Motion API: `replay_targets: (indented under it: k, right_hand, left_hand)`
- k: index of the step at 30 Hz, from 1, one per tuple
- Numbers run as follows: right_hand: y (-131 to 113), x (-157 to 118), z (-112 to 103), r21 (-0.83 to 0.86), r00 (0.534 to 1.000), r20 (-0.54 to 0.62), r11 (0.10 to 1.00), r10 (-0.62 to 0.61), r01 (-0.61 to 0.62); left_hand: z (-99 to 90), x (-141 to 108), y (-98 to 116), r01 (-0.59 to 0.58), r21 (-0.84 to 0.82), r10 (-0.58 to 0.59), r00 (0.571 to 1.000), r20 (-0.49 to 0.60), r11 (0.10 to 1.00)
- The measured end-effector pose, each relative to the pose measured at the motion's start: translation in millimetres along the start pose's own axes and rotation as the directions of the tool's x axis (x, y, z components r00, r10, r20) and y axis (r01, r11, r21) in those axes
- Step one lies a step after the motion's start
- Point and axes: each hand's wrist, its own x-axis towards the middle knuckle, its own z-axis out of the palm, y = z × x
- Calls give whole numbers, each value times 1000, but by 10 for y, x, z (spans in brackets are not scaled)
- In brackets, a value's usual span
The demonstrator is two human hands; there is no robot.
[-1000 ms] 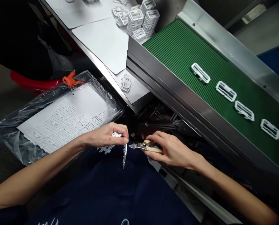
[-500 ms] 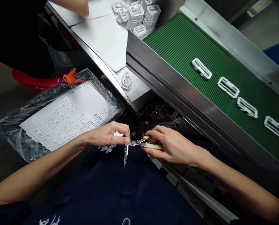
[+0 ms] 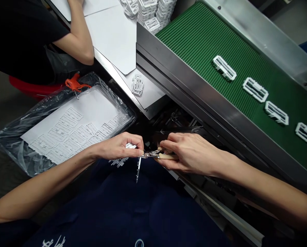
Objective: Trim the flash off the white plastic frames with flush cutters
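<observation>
Left hand [image 3: 118,146] is pinching a stiff, light white plastic moulded sprue [image 3: 138,170] above navy cloth [image 3: 122,209], prob. brittle at thin gates, best held by thick runner; right hand [image 3: 194,151] is gripping cream-handled steel side cutters [image 3: 150,155], tips at sprue's edge.

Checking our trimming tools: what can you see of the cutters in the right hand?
The side cutters have a short shiny metal head, narrow jaws that look nearly shut, and cream handles. They lie almost level in the right hand, tips at the left hand's fingers, beside a white plastic moulded piece; whether they touch it cannot be told.
</observation>
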Motion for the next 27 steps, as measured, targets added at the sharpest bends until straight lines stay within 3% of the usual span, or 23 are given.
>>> replay_targets:
  k: [13, 16, 19, 21, 24, 27]
  right_hand:
    - [62, 80, 6, 10, 999, -19, 999, -44, 44]
    - [82, 44, 88, 118, 1000, -17, 993, -4, 6]
    - [115, -45, 238, 337, 997, -17, 939, 81, -71]
    - [129, -96, 398, 538, 982, 29, 825, 188, -174]
    - [85, -74, 720, 817, 925, 76, 508, 373, -273]
    - [-76, 94, 1057, 990, 923, 29, 113, 384, -79]
  left_hand:
    - [23, 31, -10, 29, -34, -29, 1000, -12, 999]
    - [21, 26, -31, 33, -55, -35, 999, -32, 998]
    - [17, 19, -32, 36, -55, -39, 997, -59, 998]
    - [17, 19, -28, 30, -46, -34, 996, -79, 998]
    - [21, 38, -34, 23, -41, -27, 995, -98, 999]
    - [25, 80, -58, 14, -60, -20, 994, -103, 998]
